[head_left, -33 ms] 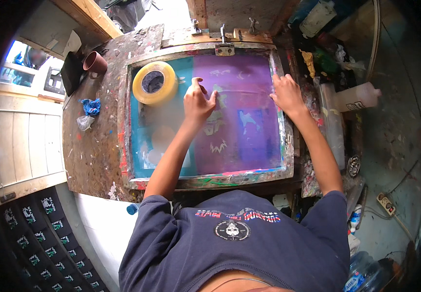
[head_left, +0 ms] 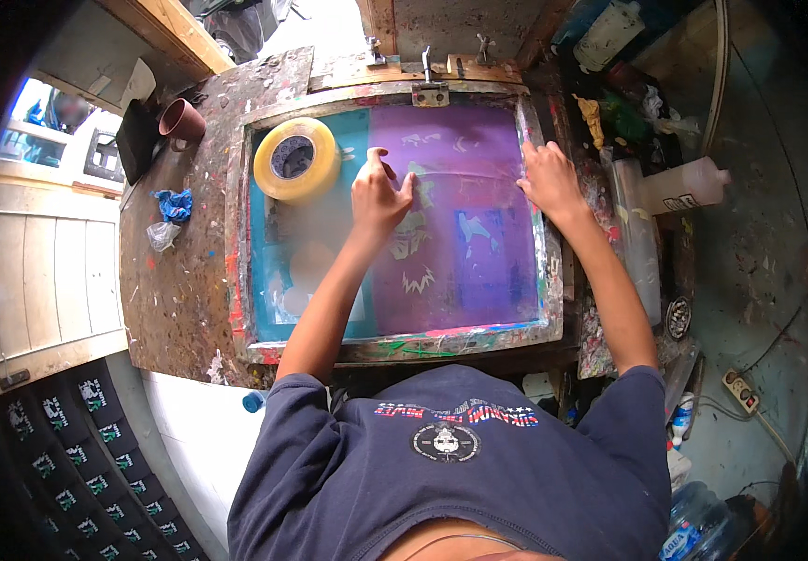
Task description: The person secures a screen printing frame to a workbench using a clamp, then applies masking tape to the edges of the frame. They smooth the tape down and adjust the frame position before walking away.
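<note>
A wooden-framed printing screen (head_left: 460, 294) lies flat on the table before me, its mesh teal on the left and purple on the right. Between my hands a glossy, see-through strip of clear tape (head_left: 469, 176) spans the purple part, its lower edge a faint line. My left hand (head_left: 380, 194) has its thumb and bent index finger at the strip's left end, above the middle of the mesh. At the right frame rail, my right hand (head_left: 551, 179) has its bent fingers and thumb at the other end. A big roll of clear tape (head_left: 324, 173) rests on the mesh's upper left.
A metal hinge clamp (head_left: 430, 93) grips the frame's far rail. Left on the stained table stand a brown mug (head_left: 182, 122) and crumpled blue plastic (head_left: 173, 205). Past the right rail lie a plastic bottle (head_left: 689, 185) and other clutter. Printed dark pieces (head_left: 86, 458) hang at lower left.
</note>
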### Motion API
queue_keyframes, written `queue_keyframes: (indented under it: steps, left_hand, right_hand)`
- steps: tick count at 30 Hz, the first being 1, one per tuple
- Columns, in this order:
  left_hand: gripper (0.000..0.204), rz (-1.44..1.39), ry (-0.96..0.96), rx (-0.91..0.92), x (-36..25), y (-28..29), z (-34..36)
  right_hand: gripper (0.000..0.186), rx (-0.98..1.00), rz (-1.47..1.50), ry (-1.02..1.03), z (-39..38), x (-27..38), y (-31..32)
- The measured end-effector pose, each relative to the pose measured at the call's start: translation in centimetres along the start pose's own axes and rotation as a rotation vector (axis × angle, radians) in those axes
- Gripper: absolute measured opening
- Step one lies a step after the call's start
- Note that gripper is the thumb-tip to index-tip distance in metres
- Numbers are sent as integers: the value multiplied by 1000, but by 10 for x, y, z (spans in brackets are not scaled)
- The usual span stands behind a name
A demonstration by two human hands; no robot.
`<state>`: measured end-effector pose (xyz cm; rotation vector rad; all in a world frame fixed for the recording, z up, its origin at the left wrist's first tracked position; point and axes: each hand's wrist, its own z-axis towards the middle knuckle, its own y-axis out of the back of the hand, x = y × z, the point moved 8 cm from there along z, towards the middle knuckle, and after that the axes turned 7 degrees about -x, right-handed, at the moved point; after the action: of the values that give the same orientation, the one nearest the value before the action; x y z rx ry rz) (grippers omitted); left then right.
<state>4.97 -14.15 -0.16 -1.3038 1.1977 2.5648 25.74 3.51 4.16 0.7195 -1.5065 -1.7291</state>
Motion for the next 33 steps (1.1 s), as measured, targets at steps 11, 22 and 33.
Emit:
queue_keyframes:
  steps: [11,22,33]
  left_hand:
    - [32,105,-152,-22,-13,1,3]
    - [64,377,-406,304,-35,-42,-57]
    - [71,495,-234,221,-9,-39,-33]
  right_hand:
    - [12,-207,-153,1,-10,12,-6]
    - [69,-176,-206,-63,-50,51,-42]
    - [72,-123,-174,-105,-36,42,-50]
